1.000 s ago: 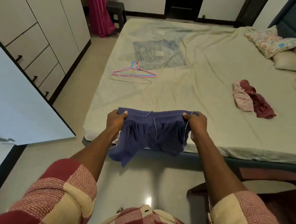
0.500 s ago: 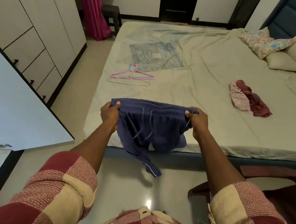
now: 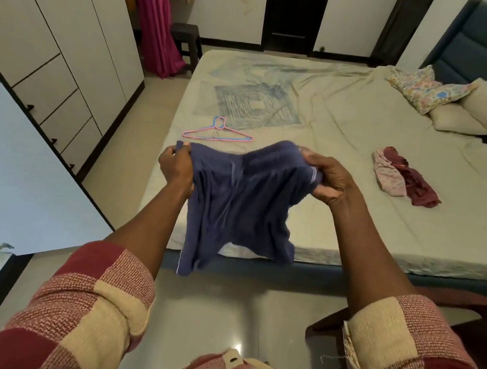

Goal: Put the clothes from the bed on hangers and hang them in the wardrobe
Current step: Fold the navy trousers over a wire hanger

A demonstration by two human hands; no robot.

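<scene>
A pair of dark blue shorts (image 3: pixel 240 202) hung in the air above the near edge of the bed (image 3: pixel 340 194), held up by the waistband between both hands. The left hand (image 3: pixel 178 168) pinched the left corner of the waistband, fingers curled around the cloth. The right hand (image 3: pixel 328 178) gripped the bunched right corner, fingers closed on the fabric. The legs of the shorts drooped down past the mattress edge; a pale stripe ran along one hem. The cloth appeared slightly blurred.

Just beyond the shorts, on the bedsheet, lay pink and blue hangers (image 3: pixel 218 132), overlapping one another; a thin wire hanger beside them was partly hidden by the shorts. Farther to the right on the sheet lay a small heap of clothes (image 3: pixel 402 180), one pale pink and one maroon, touching. Pillows (image 3: pixel 455 101) rested at the far right corner against a dark headboard. On the left stood the wardrobe (image 3: pixel 54 59), with one pale door (image 3: pixel 20 176) swung open toward the viewer. A magenta curtain (image 3: pixel 157 22) hung in the far corner, beside a dark stool (image 3: pixel 188 37).
</scene>
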